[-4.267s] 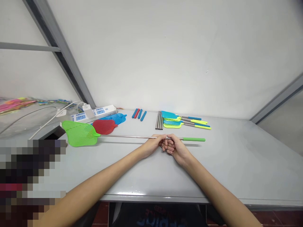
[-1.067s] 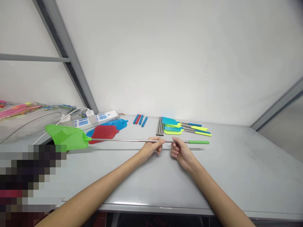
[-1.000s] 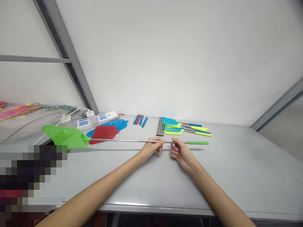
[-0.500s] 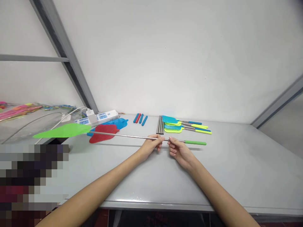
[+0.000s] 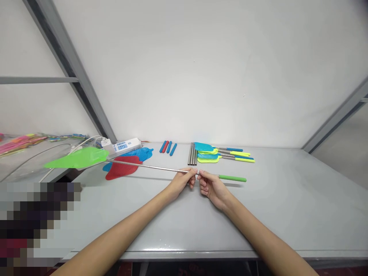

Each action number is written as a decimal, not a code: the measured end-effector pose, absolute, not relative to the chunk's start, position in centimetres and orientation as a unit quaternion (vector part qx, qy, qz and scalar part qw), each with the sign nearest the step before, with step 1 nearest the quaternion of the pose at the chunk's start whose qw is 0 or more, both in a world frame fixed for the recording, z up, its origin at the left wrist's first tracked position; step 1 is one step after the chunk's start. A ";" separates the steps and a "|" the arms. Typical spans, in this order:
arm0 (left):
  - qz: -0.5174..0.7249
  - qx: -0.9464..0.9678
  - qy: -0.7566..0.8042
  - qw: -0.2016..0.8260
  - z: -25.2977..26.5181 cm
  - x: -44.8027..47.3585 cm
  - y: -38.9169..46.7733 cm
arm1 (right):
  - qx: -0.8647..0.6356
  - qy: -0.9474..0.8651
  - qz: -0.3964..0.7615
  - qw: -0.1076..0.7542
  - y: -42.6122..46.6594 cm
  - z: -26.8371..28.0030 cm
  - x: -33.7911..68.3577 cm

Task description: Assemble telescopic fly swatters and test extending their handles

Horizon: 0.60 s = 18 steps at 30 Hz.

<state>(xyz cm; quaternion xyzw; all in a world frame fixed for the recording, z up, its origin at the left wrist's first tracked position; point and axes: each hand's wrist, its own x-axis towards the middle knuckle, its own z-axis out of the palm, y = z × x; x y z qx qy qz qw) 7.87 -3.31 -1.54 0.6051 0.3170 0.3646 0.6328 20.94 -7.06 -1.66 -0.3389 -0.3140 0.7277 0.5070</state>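
A green fly swatter (image 5: 155,167) with a long metal rod is held level above the table by both hands. Its green paddle points left and its green grip points right. My left hand (image 5: 183,182) pinches the rod right of its middle. Close beside it, my right hand (image 5: 212,188) pinches the rod just left of the grip. Beneath the rod's left part lie a red swatter head (image 5: 123,167) and several blue swatter heads (image 5: 143,153). Behind my hands are several metal tubes (image 5: 192,154) side by side.
Blue and yellow swatters (image 5: 208,158) are stacked right of the tubes. Several loose grips, blue and a red one (image 5: 165,147), lie near the wall. A white power strip (image 5: 128,145) with cables sits back left. Colourful packaged items (image 5: 24,142) lie far left. A pixelated area covers the lower left.
The view has shifted slightly. My hands have drawn a little closer together on the rod, and the green swatter looks shorter between paddle and grip.
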 end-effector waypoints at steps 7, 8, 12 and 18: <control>0.322 0.626 0.296 0.646 -1.6 8.1 -3.3 | -0.324 -0.344 0.737 0.483 -7.4 -1.6 20.5; 0.318 0.629 0.292 0.647 -1.6 8.0 -3.3 | -0.319 -0.349 0.739 0.479 -7.5 -1.6 20.5; 0.299 0.639 0.290 0.647 -1.4 7.9 -3.2 | -0.305 -0.339 0.745 0.487 -7.7 -1.6 20.4; 0.301 0.639 0.257 0.659 -1.2 8.0 -3.5 | -0.310 -0.307 0.713 0.548 -7.6 -2.1 19.8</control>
